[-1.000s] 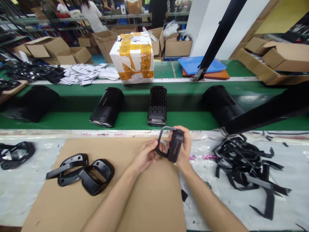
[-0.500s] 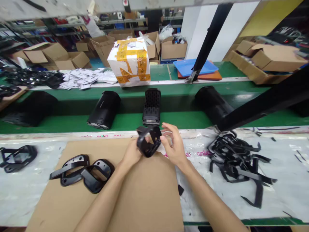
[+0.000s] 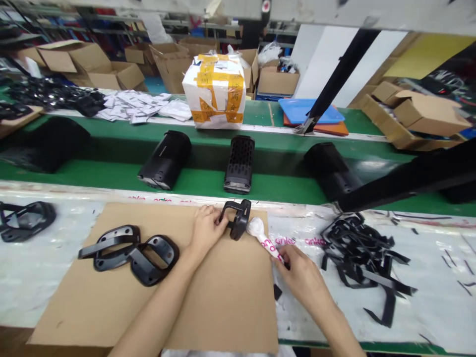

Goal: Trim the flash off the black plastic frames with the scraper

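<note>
My left hand (image 3: 209,225) is closed on a black plastic handle frame (image 3: 240,220), which stands on edge over the far part of the cardboard sheet (image 3: 223,297). My right hand (image 3: 299,270) grips a stick-like tool (image 3: 266,240) wrapped in white film with pink lettering. Its rounded white end lies close to the frame; whether they touch I cannot tell. Left of my forearm, two similar black frames (image 3: 115,246) (image 3: 154,259) rest on the cardboard. Another black frame (image 3: 28,220) lies at the far left.
Black cylindrical housings, including a perforated one (image 3: 240,163), lie along the green conveyor (image 3: 208,171). A heap of black strips (image 3: 366,263) sits to the right. A black post (image 3: 409,176) slants across the right side. Beyond stands a taped white box (image 3: 214,91).
My right hand has left the frame, moved right and nearer, and taken hold of the wrapped tool. My left hand still holds the frame, now turned and lower.
</note>
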A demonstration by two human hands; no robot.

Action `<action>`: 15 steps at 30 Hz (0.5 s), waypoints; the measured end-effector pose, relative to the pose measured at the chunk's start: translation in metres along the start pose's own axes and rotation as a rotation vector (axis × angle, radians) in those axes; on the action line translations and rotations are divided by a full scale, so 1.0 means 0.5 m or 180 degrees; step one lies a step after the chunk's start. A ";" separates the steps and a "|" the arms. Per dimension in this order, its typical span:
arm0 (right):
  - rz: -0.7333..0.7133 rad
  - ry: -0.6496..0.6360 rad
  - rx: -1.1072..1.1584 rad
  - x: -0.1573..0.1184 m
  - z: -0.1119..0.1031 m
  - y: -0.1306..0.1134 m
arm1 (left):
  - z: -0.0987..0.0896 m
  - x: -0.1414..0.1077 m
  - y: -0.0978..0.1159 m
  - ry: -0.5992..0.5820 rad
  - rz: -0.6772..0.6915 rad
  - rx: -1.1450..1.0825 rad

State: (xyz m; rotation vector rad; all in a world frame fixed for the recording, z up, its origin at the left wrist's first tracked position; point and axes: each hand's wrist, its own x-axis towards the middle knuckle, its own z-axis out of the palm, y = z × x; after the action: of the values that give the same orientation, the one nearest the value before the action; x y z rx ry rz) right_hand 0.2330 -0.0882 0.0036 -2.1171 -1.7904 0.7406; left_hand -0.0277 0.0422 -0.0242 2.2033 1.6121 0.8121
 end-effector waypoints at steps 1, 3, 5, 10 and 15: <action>0.0028 0.0007 0.0252 -0.006 -0.002 0.004 | 0.000 -0.001 0.002 0.0016 -0.0005 0.0046; 0.0231 -0.0222 0.1102 -0.021 -0.005 0.003 | 0.000 -0.003 0.004 -0.0001 -0.0011 0.0129; 0.0682 -0.0603 0.2268 -0.041 -0.003 -0.006 | -0.003 -0.007 0.007 -0.0094 0.0028 0.0253; 0.1397 -0.0742 0.3760 -0.089 0.027 -0.034 | -0.008 -0.018 0.020 -0.0416 0.0294 0.0133; 0.1051 -0.0802 0.3400 -0.106 0.053 -0.063 | 0.004 -0.022 0.029 -0.0325 0.0310 -0.0068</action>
State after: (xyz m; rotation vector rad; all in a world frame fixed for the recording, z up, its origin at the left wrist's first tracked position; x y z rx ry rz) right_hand 0.1868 -0.1368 0.0087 -1.5700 -0.7498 1.6308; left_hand -0.0175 0.0271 -0.0211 2.2841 1.4525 0.7261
